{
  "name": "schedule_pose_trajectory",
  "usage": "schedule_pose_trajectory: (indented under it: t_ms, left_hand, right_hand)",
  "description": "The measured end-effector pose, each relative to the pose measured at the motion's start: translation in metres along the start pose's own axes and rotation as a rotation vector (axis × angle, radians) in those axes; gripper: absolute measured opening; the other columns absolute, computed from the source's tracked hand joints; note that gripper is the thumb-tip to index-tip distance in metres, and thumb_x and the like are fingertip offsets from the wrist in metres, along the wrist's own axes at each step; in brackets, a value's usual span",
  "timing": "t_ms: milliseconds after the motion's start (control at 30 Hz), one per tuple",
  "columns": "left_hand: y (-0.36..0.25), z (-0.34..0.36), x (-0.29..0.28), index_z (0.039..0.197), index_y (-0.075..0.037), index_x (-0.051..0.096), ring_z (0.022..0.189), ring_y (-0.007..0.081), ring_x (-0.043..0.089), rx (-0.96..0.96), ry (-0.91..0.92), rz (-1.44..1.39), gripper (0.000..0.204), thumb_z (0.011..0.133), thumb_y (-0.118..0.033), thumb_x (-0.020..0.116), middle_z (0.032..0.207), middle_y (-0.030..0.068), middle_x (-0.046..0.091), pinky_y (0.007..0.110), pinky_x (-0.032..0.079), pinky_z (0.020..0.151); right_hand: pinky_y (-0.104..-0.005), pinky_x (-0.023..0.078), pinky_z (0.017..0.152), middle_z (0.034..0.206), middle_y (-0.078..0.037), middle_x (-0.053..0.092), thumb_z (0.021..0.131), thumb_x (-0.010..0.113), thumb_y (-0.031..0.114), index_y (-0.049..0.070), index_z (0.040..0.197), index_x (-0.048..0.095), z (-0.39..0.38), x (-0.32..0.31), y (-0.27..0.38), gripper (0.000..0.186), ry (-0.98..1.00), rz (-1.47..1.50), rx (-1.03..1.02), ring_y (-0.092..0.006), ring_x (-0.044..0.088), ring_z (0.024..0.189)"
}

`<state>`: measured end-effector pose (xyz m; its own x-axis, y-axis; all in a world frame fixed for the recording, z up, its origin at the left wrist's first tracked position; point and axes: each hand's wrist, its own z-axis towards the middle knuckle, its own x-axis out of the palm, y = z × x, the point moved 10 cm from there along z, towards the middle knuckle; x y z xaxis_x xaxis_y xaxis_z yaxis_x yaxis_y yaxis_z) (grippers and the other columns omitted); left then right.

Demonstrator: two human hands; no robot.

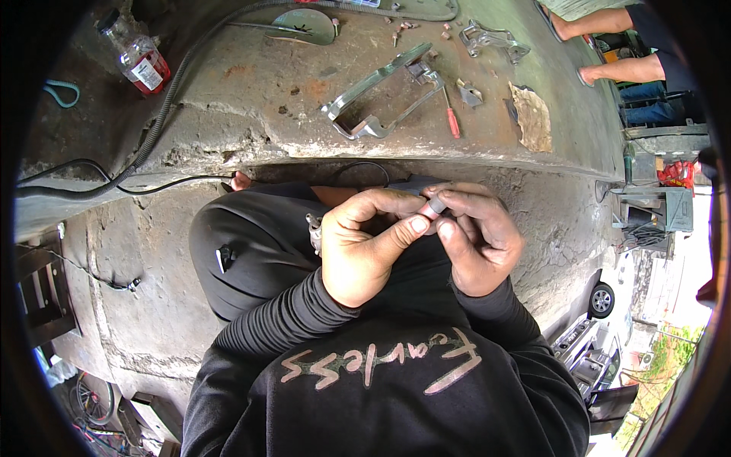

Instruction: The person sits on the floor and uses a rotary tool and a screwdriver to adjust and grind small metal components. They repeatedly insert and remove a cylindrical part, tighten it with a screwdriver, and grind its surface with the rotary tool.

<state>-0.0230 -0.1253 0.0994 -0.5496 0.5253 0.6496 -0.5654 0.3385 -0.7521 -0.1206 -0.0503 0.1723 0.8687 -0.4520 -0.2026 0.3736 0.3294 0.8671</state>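
Note:
Above my lap, both hands meet around a small grey and reddish cylinder (434, 207); its exact kind is too small to tell. My left hand (361, 251) pinches the reddish end between thumb and fingers. The grey end is gripped by the fingertips of my right hand (481, 238). Partly hidden behind my left hand, a silver metal thing (314, 233) lies on my leg. On the concrete ledge ahead rests a long silver metal frame (365, 87), with a red-handled screwdriver (452, 122) touching its right side.
A second metal bracket (493, 42), small pinkish pieces (407, 25), a round greenish disc (303, 27) and torn cardboard (531, 118) lie on the ledge. At the left are a bottle of red liquid (142, 65) and a ribbed hose (156, 133). Another person's legs (620, 70) show far right.

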Motion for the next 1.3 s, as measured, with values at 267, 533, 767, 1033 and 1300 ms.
schedule_pose_trajectory:
  t_ms: [267,533,767,1033,1300]
  left_hand:
    - [0.02,0.003,0.0,0.104,0.006,0.063,0.092,0.0202,0.069,-0.169,0.004,-0.301,0.015,0.09,0.004,0.066,0.101,0.0164,0.071,0.031,0.055,0.084]
    - [0.026,0.0,0.004,0.101,0.007,0.062,0.092,0.0199,0.069,-0.276,0.016,-0.464,0.012,0.09,0.004,0.065,0.101,0.0175,0.07,0.033,0.06,0.083]
    - [0.026,-0.001,0.001,0.1,0.008,0.062,0.09,0.0196,0.07,-0.262,0.003,-0.448,0.011,0.09,0.005,0.065,0.099,0.0177,0.071,0.032,0.06,0.081]
    - [0.032,-0.004,-0.001,0.1,0.008,0.062,0.086,0.0185,0.07,-0.323,-0.056,-0.463,0.01,0.09,0.004,0.064,0.096,0.0163,0.071,0.03,0.06,0.078]
    - [0.034,-0.004,-0.003,0.099,0.007,0.063,0.084,0.017,0.069,-0.314,-0.06,-0.424,0.01,0.091,0.003,0.064,0.092,0.0155,0.071,0.028,0.059,0.077]
  right_hand:
    - [-0.0346,0.054,0.081,0.113,-0.019,0.062,0.073,0.078,-0.004,-0.004,0.116,0.062,0.005,0.013,0.021,0.046,0.087,-0.488,-0.223,-0.0284,0.066,0.095]
    - [-0.0363,0.055,0.078,0.106,-0.017,0.065,0.068,0.078,-0.006,-0.005,0.113,0.065,0.01,0.01,0.03,0.046,0.144,-0.618,-0.329,-0.0293,0.067,0.09]
    - [-0.0351,0.055,0.077,0.103,-0.015,0.066,0.07,0.077,-0.007,-0.004,0.111,0.066,0.007,0.01,0.03,0.042,0.097,-0.578,-0.294,-0.0276,0.067,0.087]
    - [-0.035,0.054,0.074,0.099,-0.014,0.066,0.071,0.075,-0.008,-0.003,0.108,0.067,0.005,0.011,0.024,0.038,0.097,-0.567,-0.267,-0.0276,0.066,0.084]
    - [-0.0361,0.054,0.073,0.096,-0.014,0.066,0.072,0.073,-0.007,-0.003,0.101,0.068,0.008,0.014,0.023,0.03,0.126,-0.543,-0.3,-0.0287,0.065,0.083]
